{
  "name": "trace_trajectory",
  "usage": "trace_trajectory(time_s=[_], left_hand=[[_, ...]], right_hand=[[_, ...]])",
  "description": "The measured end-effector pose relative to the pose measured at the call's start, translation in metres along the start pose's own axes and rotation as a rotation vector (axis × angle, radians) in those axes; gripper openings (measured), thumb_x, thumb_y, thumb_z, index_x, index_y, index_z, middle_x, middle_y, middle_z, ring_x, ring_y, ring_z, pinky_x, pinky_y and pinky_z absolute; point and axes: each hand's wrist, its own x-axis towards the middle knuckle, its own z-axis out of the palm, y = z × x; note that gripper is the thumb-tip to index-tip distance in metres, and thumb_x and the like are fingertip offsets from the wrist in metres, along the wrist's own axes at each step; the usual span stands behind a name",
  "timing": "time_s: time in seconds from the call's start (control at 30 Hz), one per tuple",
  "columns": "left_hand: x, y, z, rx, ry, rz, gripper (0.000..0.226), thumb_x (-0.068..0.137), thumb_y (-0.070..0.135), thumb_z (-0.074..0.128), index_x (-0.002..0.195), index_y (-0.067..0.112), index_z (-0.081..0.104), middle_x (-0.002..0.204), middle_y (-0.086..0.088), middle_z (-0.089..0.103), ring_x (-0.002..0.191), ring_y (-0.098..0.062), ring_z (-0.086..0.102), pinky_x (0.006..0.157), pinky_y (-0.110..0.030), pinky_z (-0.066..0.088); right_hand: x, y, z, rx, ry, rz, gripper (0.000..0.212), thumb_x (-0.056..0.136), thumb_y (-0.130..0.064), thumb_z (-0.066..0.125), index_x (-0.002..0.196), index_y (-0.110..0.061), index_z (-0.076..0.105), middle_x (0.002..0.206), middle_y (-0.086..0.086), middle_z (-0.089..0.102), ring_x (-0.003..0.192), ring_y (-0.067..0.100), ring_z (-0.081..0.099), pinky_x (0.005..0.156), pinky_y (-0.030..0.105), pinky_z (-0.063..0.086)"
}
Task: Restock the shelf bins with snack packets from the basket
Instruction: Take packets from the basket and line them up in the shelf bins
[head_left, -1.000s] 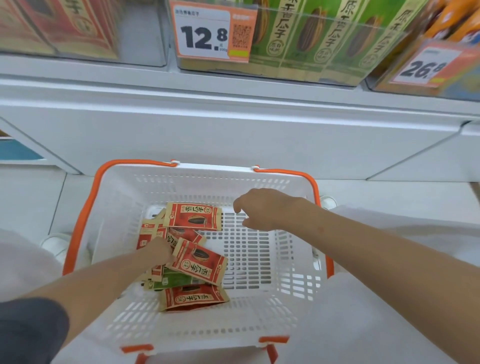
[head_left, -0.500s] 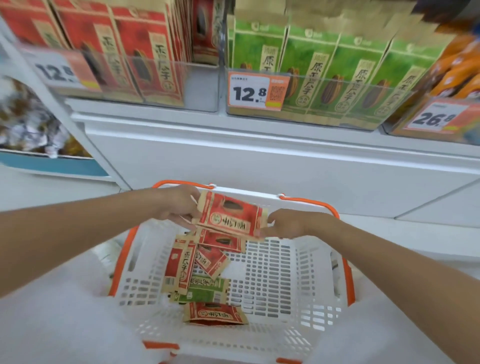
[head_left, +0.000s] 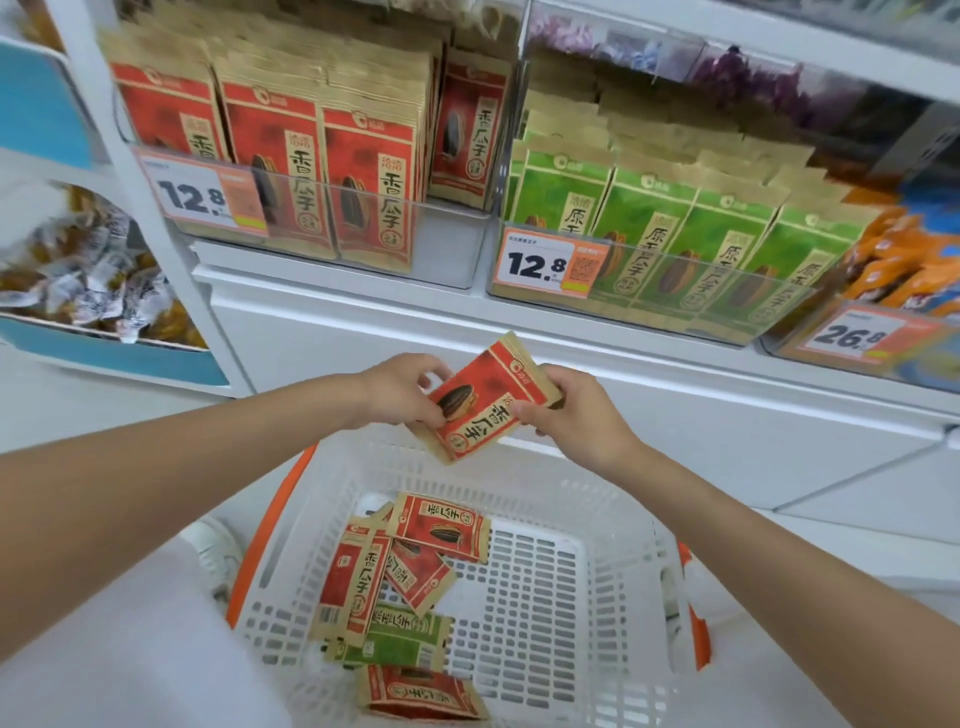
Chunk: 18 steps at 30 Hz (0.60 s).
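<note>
Both hands pinch one red sunflower-seed packet (head_left: 488, 397) between them, the left hand (head_left: 400, 389) on one side edge and the right hand (head_left: 569, 413) on the other, with the white basket (head_left: 571, 488) below. The packet looks light, flat and crinkly, and probably slippery, so its sealed edges seem the surest hold.

White shelf front (head_left: 519, 332), blue-trimmed side rack (head_left: 104, 353), pale floor (head_left: 78, 408), even light

Wrapped sweets (head_left: 88, 280) far left; orange packs (head_left: 904, 260) far right
</note>
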Motion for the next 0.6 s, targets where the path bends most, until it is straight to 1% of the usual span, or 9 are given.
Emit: trace_trajectory(time_s=[0.07, 0.1, 0.2, 0.27, 0.3, 0.37, 0.43, 0.5, 0.6], left_hand=[[0.002, 0.009, 0.002, 0.015, -0.039, 0.066, 0.018, 0.085, 0.012, 0.073, 0.099, 0.015, 0.062, 0.1, -0.008, 0.063, 0.08, -0.018, 0.063, 0.066, -0.028, 0.055], [0.001, 0.013, 0.003, 0.014, -0.031, 0.106, 0.013, 0.085, 0.013, 0.073, 0.094, 0.014, 0.063, 0.094, -0.008, 0.064, 0.078, -0.019, 0.063, 0.071, -0.032, 0.055], [0.0, 0.025, -0.006, 0.04, 0.033, 0.212, 0.017, 0.083, 0.016, 0.076, 0.097, 0.01, 0.069, 0.089, -0.006, 0.067, 0.079, -0.021, 0.065, 0.072, -0.029, 0.053], [-0.003, 0.036, -0.018, 0.011, 0.118, 0.266, 0.021, 0.077, 0.016, 0.081, 0.096, 0.011, 0.072, 0.093, -0.006, 0.072, 0.085, -0.023, 0.069, 0.078, -0.031, 0.055], [-0.006, 0.041, -0.025, -0.029, 0.184, 0.291, 0.023, 0.075, 0.014, 0.082, 0.096, 0.012, 0.07, 0.096, -0.006, 0.071, 0.091, -0.022, 0.069, 0.082, -0.032, 0.055], [-0.011, 0.053, -0.041, -0.098, 0.382, 0.348, 0.029, 0.077, 0.009, 0.076, 0.104, 0.013, 0.065, 0.102, -0.003, 0.066, 0.095, -0.018, 0.064, 0.085, -0.029, 0.051], [-0.019, 0.063, -0.059, -0.052, 0.668, 0.418, 0.031, 0.08, 0.009, 0.066, 0.11, 0.019, 0.061, 0.104, 0.003, 0.062, 0.094, -0.016, 0.06, 0.084, -0.031, 0.05], [-0.025, 0.067, -0.077, 0.104, 0.948, 0.496, 0.032, 0.082, 0.007, 0.06, 0.11, 0.022, 0.059, 0.106, 0.005, 0.059, 0.094, -0.017, 0.055, 0.082, -0.035, 0.049], [-0.019, 0.067, -0.098, 0.375, 1.243, 0.568, 0.033, 0.085, 0.01, 0.055, 0.116, 0.02, 0.057, 0.118, 0.002, 0.056, 0.108, -0.022, 0.05, 0.09, -0.037, 0.039]], right_hand=[[-0.001, -0.006, -0.009, -0.156, 0.032, -0.068, 0.012, 0.088, -0.02, 0.069, 0.082, -0.027, 0.062, 0.081, -0.008, 0.068, 0.077, 0.01, 0.063, 0.066, 0.025, 0.048], [-0.002, -0.01, -0.013, -0.205, 0.04, -0.086, 0.01, 0.087, -0.021, 0.071, 0.084, -0.026, 0.063, 0.082, -0.01, 0.068, 0.078, 0.006, 0.063, 0.068, 0.024, 0.047], [-0.002, -0.025, -0.026, -0.222, 0.083, -0.074, 0.014, 0.08, -0.022, 0.078, 0.083, -0.023, 0.065, 0.081, -0.007, 0.07, 0.075, 0.01, 0.064, 0.069, 0.029, 0.05], [0.001, -0.042, -0.035, -0.211, 0.12, -0.072, 0.015, 0.079, -0.02, 0.079, 0.078, -0.023, 0.065, 0.075, -0.004, 0.069, 0.067, 0.012, 0.063, 0.066, 0.035, 0.051], [0.004, -0.053, -0.039, -0.215, 0.133, -0.097, 0.015, 0.079, -0.019, 0.079, 0.077, -0.024, 0.065, 0.072, -0.006, 0.069, 0.064, 0.01, 0.061, 0.064, 0.035, 0.051], [0.008, -0.08, -0.048, -0.253, 0.165, -0.163, 0.014, 0.08, -0.018, 0.079, 0.077, -0.025, 0.066, 0.071, -0.01, 0.068, 0.06, 0.004, 0.059, 0.059, 0.029, 0.049], [0.015, -0.11, -0.056, -0.257, 0.203, -0.214, 0.014, 0.081, -0.018, 0.078, 0.077, -0.026, 0.067, 0.073, -0.011, 0.069, 0.059, 0.001, 0.061, 0.057, 0.024, 0.048], [0.024, -0.141, -0.064, -0.251, 0.267, -0.268, 0.015, 0.082, -0.018, 0.077, 0.076, -0.026, 0.066, 0.073, -0.008, 0.07, 0.055, 0.002, 0.059, 0.053, 0.024, 0.049], [0.04, -0.18, -0.073, -0.276, 0.427, -0.39, 0.016, 0.08, -0.02, 0.078, 0.074, -0.026, 0.065, 0.07, -0.01, 0.068, 0.058, 0.004, 0.057, 0.059, 0.028, 0.051]])
